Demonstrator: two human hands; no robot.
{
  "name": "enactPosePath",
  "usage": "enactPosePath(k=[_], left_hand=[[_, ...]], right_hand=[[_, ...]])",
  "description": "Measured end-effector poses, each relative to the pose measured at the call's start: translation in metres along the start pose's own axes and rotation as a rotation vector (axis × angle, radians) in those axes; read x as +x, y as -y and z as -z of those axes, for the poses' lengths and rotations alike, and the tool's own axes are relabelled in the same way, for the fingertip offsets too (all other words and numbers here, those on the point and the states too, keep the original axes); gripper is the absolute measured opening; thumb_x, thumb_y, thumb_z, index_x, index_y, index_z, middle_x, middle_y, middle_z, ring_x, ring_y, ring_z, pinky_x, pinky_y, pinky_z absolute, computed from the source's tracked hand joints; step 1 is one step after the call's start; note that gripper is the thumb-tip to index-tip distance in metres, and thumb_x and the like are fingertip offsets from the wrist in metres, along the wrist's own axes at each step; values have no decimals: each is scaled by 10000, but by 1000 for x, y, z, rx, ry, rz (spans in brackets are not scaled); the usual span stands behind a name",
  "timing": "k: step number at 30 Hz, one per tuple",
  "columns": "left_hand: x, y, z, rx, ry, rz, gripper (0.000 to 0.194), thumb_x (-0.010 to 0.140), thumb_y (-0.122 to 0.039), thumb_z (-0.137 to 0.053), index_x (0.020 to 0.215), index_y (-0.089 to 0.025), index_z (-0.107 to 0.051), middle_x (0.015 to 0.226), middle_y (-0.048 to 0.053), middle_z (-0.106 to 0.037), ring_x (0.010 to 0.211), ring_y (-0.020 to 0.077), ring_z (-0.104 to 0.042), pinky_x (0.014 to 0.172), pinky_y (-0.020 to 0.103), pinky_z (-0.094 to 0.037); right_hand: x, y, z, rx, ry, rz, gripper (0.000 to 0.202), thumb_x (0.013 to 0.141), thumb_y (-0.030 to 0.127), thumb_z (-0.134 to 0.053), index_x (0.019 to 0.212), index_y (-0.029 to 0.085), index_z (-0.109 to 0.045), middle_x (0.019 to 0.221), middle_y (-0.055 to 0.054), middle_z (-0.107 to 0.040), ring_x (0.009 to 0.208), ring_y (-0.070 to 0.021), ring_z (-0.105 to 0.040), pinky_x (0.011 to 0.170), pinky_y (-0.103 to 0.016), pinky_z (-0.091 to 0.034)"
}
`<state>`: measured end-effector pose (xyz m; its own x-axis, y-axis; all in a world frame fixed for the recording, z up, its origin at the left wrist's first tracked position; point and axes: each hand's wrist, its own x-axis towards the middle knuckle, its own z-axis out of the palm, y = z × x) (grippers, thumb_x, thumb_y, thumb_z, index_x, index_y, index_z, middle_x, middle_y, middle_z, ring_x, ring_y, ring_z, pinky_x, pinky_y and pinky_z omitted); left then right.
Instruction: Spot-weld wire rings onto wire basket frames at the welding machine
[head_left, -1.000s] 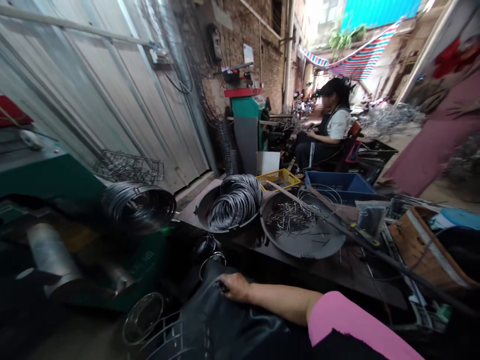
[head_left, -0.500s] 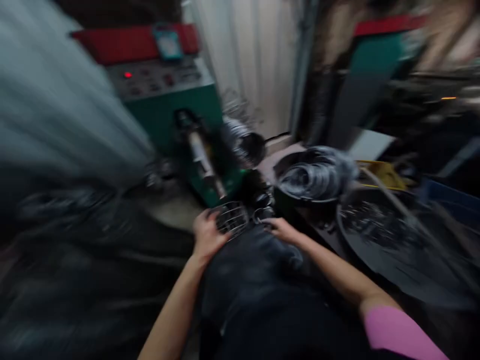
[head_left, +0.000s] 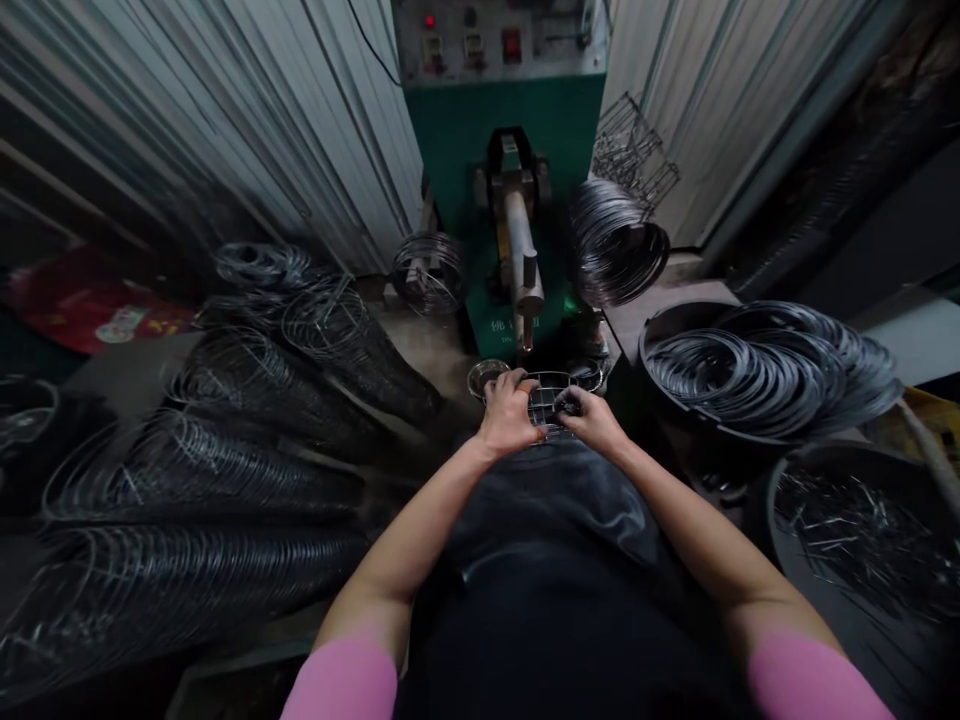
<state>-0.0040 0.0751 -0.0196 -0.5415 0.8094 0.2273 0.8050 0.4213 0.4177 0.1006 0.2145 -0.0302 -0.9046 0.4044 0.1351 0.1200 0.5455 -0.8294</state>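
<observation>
Between my two hands is a small round wire basket (head_left: 550,382), just below the tip of the green machine's (head_left: 527,325) metal arm. My left hand (head_left: 510,415) is closed on the basket's left side, thumb at its lower edge. At its right side my right hand (head_left: 589,418) is closed in a pinch, with small dark pieces (head_left: 570,406) between the fingers; their exact shape is too dark to tell. A wire ring (head_left: 489,379) lies just left of the basket, beside the fingers of my left hand.
Long stacks of wire baskets (head_left: 217,560) lie on the left. At right stand a tub of wire rings (head_left: 649,350) and a dark basin (head_left: 776,510) holding short metal pieces. A bundle of wire rings (head_left: 611,245) hangs right of the machine's arm.
The view has turned right-side machine parts out of sight and centred the green machine. My right hand has come from beside the basket to its right side, closer to my left hand.
</observation>
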Motion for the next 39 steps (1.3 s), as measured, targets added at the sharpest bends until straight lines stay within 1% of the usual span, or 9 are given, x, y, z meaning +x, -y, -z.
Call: enactPosePath(k=[4, 9, 12, 16, 20, 26, 29, 32, 39], left_hand=[[-2, 1, 2, -63, 1, 34, 694, 504, -309, -759, 1138, -149, -527, 1275, 132, -417, 1198, 314, -353, 1009, 435, -270], [-4, 0, 3, -83, -13, 45, 675, 502, -307, -758, 1121, -157, -534, 1267, 119, -435, 1195, 307, -375, 1013, 425, -291], [-3, 2, 2, -73, -41, 39, 663, 502, -328, -758, 1107, -172, -537, 1268, 117, -439, 1195, 298, -389, 1015, 426, -304], [-3, 6, 2, -86, -43, 33, 676, 490, -328, -773, 1104, -170, -538, 1264, 121, -442, 1197, 295, -398, 1023, 426, -314], [-2, 9, 2, -118, -36, 37, 693, 479, -338, -788, 1101, -160, -542, 1264, 129, -437, 1199, 300, -400, 1029, 433, -319], [7, 19, 3, -190, -13, 64, 701, 466, -320, -801, 1100, -170, -543, 1251, 120, -436, 1202, 308, -403, 1037, 446, -326], [14, 27, 5, -235, -8, 64, 715, 462, -312, -802, 1109, -148, -543, 1264, 136, -417, 1208, 305, -402, 1050, 434, -322], [20, 36, 5, -258, -19, 55, 716, 462, -311, -803, 1107, -130, -548, 1253, 142, -424, 1207, 305, -403, 1055, 429, -322], [29, 48, 3, -295, -70, 44, 710, 465, -311, -804, 1108, -162, -542, 1243, 125, -433, 1214, 305, -402, 1050, 449, -331]], right_hand=[[-7, -3, 0, 71, 156, 65, 193, 757, 249, -502, 817, 158, -661, 808, -33, -669, 795, -176, -609, 741, -284, -457], [-8, -2, 10, 3, 204, 160, 224, 797, 236, -494, 910, 173, -677, 910, -55, -680, 861, -189, -619, 807, -322, -465], [-9, 0, 14, -22, 229, 240, 230, 813, 268, -523, 977, 182, -661, 943, -65, -671, 887, -196, -618, 813, -329, -473], [-9, -1, 13, -68, 231, 320, 243, 754, 263, -622, 981, 181, -643, 906, -64, -662, 849, -201, -622, 752, -311, -493], [-5, -4, 8, -96, 224, 353, 156, 770, 182, -577, 909, 193, -646, 858, -46, -669, 802, -177, -632, 726, -285, -495], [7, -6, 5, -114, 204, 447, 137, 798, 161, -549, 885, 186, -652, 824, -50, -671, 764, -167, -638, 703, -272, -499], [16, -6, 4, -147, 197, 490, 136, 810, 157, -547, 896, 179, -650, 832, -61, -667, 770, -171, -638, 696, -271, -502], [24, -6, 2, -183, 183, 510, 142, 817, 139, -536, 905, 175, -642, 835, -65, -664, 769, -171, -637, 694, -272, -504], [38, -4, -3, -223, 159, 535, 137, 837, 148, -510, 895, 172, -632, 823, -72, -654, 742, -171, -634, 674, -275, -508]])
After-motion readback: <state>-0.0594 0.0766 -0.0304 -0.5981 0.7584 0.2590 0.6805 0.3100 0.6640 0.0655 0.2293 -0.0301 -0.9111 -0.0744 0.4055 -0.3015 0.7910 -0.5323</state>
